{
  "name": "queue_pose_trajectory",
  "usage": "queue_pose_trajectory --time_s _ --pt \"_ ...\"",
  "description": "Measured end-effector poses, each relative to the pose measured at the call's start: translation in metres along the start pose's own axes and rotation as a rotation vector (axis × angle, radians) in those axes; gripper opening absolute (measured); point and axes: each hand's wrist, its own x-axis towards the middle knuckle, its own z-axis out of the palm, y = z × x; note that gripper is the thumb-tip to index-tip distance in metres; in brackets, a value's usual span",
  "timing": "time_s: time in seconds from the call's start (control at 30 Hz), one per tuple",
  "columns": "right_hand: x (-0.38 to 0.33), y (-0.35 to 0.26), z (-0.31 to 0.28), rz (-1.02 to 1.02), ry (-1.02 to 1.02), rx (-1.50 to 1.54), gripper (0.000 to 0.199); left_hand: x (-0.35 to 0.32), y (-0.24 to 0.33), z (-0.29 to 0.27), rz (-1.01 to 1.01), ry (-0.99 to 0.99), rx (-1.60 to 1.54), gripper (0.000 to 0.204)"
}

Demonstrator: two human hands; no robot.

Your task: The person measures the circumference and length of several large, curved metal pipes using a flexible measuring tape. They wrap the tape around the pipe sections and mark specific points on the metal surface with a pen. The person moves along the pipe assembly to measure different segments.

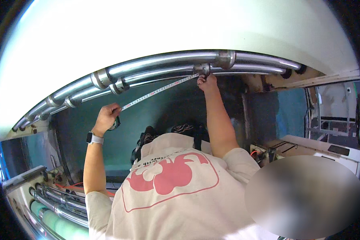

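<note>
Nearer the body, the left hand clasps the case of a tape measure. Its straight white blade slants away, rightward, to the right hand, fingers closed around its end, by a metal collar among steel bars.

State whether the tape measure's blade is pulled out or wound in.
Pulled out: its white blade stretches straight between the left hand and the right hand.

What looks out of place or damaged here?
Nothing visibly spilled or damaged stands out. The shiny metal bars look bent, but that is probably the wide lens. The tape measure slants away from them between the left hand and right hand, without visible kinks. The blurred lower-right area can't be judged.
</note>
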Motion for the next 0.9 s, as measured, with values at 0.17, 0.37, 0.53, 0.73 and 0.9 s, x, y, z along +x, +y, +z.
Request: queue_pose_trajectory --time_s 0.17,0.37,0.53,0.73,0.9 --pt "0.02 -0.002 -0.014 0.056 0.05 -0.045 0.049 0.008 0.006 0.002 -0.016 0.005 0.009 0.007" --pt "0.028 0.017 -0.021 -0.194 0.093 -0.099 0.043 0.026 0.012 0.006 0.009 -0.023 0.042 0.005" --pt "0.043 0.011 -0.041 -0.271 0.046 -0.179 0.018 0.029 0.022 0.009 0.021 -0.075 0.051 0.007" --pt "0.007 -0.051 -0.066 -0.545 0.02 -0.558 0.022 0.047 0.051 0.023 -0.056 -0.184 -0.036 0.034" --pt "-0.042 -0.065 -0.028 -0.663 -0.205 -0.427 0.021 0.073 0.074 0.086 -0.199 -0.286 -0.377 0.053"
